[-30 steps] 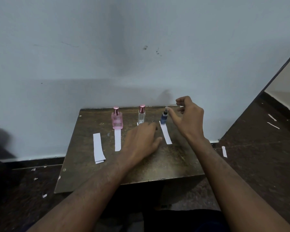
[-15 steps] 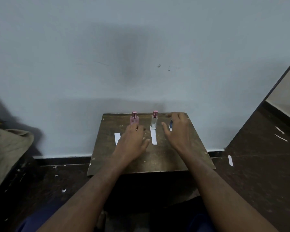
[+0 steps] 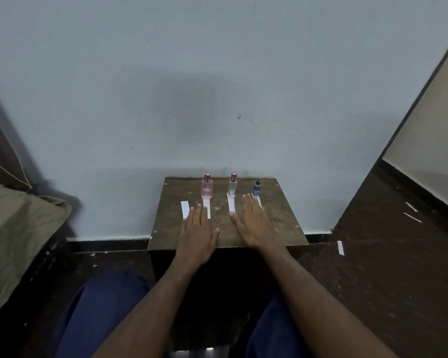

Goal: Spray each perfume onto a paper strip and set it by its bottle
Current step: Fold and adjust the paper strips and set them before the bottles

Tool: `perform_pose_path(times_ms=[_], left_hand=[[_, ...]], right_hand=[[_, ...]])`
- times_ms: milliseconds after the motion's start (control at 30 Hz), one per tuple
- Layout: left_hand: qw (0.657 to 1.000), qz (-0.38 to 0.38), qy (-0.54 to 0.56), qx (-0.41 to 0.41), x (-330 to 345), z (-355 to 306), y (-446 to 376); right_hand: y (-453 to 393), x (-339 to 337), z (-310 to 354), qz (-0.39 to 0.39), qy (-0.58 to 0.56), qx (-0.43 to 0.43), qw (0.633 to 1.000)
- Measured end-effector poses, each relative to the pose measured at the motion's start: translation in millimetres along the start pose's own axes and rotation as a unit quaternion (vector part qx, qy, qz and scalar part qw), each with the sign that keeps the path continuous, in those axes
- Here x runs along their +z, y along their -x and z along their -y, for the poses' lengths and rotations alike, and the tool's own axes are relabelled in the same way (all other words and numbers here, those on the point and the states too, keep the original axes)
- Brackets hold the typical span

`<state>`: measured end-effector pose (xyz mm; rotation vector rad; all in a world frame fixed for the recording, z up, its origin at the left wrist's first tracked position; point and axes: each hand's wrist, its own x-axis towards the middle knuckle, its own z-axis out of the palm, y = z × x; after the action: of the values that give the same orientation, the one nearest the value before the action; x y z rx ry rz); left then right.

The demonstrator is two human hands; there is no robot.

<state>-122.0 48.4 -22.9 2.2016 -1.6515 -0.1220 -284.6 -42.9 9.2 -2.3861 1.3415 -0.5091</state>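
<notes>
Bottles (image 3: 232,185) and strips (image 3: 231,204) lie just beyond both flat hands (image 3: 251,221).

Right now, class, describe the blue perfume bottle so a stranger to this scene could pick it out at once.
Find the small brown table against the pale wall. Three bottles stand along its far edge; the blue bottle is the rightmost, just beyond the right hand. Unlike the pink bottle and clear bottle, it is smaller, with a dark top.

Plain room, likely a home: bare pale wall (image 3: 217,73), dark stone floor (image 3: 386,267) littered with paper scraps, small worn wooden table (image 3: 277,223), draped cloth (image 3: 18,228) at left
</notes>
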Motion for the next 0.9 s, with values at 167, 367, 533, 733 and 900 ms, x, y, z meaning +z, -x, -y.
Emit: perform_pose_path(times_ms=[167, 367, 533, 733, 900], left_hand=[[0.999, 0.019, -0.021, -0.036, 19, 8, 21], [0.998, 0.017, -0.054, -0.003, 19, 32, 6], [0.997, 0.053, -0.06, 0.009, 16, 37, 1], [0.996, 0.072, -0.059, 0.0, 14, 42, -4], [0.994, 0.086, -0.069, 0.024, 5, 52, -6]], right_hand=[[28, 37, -5, 0.015, 0.024, 0.039, 0.999], [19, 46, -14, 0.018, 0.089, 0.022, 0.996], [9, 45, -18, 0.056, 0.089, 0.015, 0.994], [4, 52, -23, 0.07, 0.111, 0.02, 0.991], [4, 46, -23, 0.082, 0.095, 0.015, 0.992]])
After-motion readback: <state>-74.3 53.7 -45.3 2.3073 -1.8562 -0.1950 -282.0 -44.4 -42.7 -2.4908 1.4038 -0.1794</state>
